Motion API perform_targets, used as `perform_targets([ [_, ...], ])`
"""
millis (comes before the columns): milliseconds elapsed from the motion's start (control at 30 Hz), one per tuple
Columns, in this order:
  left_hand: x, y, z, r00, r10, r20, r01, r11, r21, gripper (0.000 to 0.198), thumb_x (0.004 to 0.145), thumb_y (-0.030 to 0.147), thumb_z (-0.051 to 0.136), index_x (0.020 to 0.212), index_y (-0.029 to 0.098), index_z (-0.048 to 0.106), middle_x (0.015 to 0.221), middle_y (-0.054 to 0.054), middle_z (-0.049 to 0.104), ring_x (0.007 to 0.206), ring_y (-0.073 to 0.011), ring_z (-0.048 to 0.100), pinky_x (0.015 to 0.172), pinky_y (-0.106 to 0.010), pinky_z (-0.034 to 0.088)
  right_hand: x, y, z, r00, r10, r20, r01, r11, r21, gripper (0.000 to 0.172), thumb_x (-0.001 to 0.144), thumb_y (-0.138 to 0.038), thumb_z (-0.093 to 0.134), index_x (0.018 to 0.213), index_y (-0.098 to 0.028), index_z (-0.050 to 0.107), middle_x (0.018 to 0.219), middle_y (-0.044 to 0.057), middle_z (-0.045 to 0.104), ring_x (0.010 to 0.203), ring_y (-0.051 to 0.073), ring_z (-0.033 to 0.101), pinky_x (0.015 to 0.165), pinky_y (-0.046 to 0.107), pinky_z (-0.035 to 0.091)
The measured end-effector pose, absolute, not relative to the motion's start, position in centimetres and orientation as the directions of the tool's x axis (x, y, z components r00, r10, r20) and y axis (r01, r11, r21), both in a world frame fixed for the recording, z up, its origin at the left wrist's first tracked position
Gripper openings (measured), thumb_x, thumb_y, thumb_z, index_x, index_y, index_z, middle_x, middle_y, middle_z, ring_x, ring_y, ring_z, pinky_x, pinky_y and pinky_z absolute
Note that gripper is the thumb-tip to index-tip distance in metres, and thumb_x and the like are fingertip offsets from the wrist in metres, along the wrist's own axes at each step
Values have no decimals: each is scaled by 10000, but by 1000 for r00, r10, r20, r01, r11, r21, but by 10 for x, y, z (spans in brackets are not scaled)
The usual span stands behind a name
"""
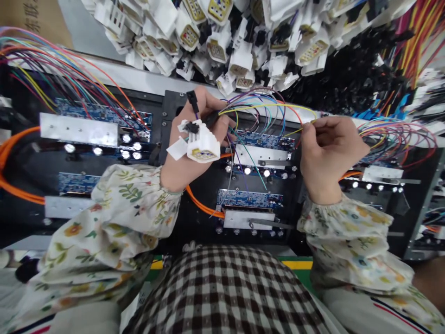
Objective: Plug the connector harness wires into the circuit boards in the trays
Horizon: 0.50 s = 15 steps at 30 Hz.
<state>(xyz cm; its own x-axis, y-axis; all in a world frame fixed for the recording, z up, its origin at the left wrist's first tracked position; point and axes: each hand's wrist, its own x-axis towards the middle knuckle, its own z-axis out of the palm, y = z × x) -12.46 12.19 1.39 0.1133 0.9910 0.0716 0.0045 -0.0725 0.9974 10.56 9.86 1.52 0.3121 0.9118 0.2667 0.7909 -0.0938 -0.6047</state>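
Note:
A wire harness with a white connector (204, 144) lies across my left hand (194, 134), whose fingers are wrapped round its dark sleeve. A small black plug (192, 99) on a short wire sticks up beside the connector. From the sleeve several coloured wires fan out to the right, among them a yellow wire (274, 106). My right hand (328, 150) pinches the end of the yellow wire between thumb and forefinger. Below the wires is a blue circuit board (259, 139) with a silver metal plate (260, 157). Teal and purple wires hang loose over it.
White connectors (219, 41) are heaped along the back, beside black plugs (347, 88). A second board (250, 199) lies nearer me, with orange cables (201, 204) at its left. Wired boards (104, 116) stand in the left fixture, others at right. A cardboard box (34, 21) is at back left.

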Motion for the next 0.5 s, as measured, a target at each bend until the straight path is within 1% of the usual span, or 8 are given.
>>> perform_targets([
  [100, -125, 122, 16, 182, 976, 116, -3, -118, 993, 213, 834, 355, 663, 920, 243, 503, 847, 14, 671, 608, -104, 661, 490, -215, 584, 107, 98, 14, 286, 927, 243, 808, -97, -581, 144, 827, -365, 548, 798, -225, 562, 724, 22, 604, 576, 143, 553, 546, 307, 401],
  [200, -126, 124, 13, 205, 962, 182, 11, -188, 982, 168, 863, 333, 629, 914, 249, 493, 853, 11, 666, 614, -98, 653, 501, -235, 577, 107, 99, 10, 280, 929, 242, 803, -89, -590, 150, 818, -363, 556, 785, -217, 560, 705, 13, 606, 559, 130, 553, 539, 293, 407],
  [300, -128, 127, 7, 214, 957, 195, 5, -201, 980, 170, 860, 335, 637, 920, 253, 501, 859, 17, 670, 650, -101, 652, 515, -244, 572, 107, 100, 6, 241, 946, 218, 758, -43, -651, 147, 812, -366, 572, 788, -223, 551, 704, 4, 606, 572, 126, 564, 551, 286, 430],
  [400, -128, 128, 2, 192, 968, 161, -8, -162, 987, 206, 843, 358, 655, 938, 258, 503, 871, 25, 672, 652, -100, 645, 477, -219, 562, 107, 101, 5, 193, 968, 162, 684, -14, -730, 150, 804, -365, 591, 802, -219, 554, 719, 3, 616, 604, 128, 586, 570, 281, 462],
  [433, -128, 128, 2, 187, 970, 155, -7, -156, 988, 212, 839, 359, 659, 942, 257, 504, 869, 24, 672, 643, -100, 644, 469, -215, 560, 107, 100, 7, 205, 966, 158, 685, -26, -728, 158, 795, -367, 605, 802, -216, 559, 721, 3, 620, 610, 129, 591, 577, 283, 469],
  [500, -127, 128, 4, 171, 972, 159, -2, -161, 987, 202, 839, 344, 661, 925, 248, 505, 853, 14, 670, 632, -104, 648, 467, -215, 557, 103, 97, 17, 256, 950, 178, 738, -73, -670, 180, 775, -383, 638, 779, -214, 574, 701, -2, 621, 596, 127, 583, 575, 285, 469],
])
